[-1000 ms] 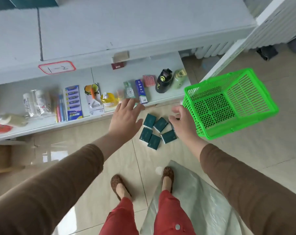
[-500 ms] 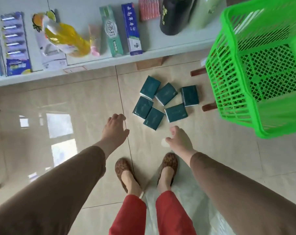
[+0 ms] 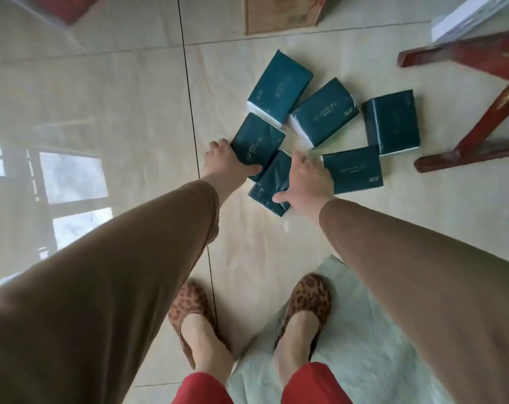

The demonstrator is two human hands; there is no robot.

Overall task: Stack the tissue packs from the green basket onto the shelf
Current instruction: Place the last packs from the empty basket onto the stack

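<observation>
Six tissue packs on glossy beige floor tiles

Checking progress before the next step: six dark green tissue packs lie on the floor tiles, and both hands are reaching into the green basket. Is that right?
Not quite. The head view shows no basket; both hands are down on the packs on the floor. The left hand grips one tissue pack, the right hand holds the pack nearest the feet. Six packs on the tiles is correct.
</observation>
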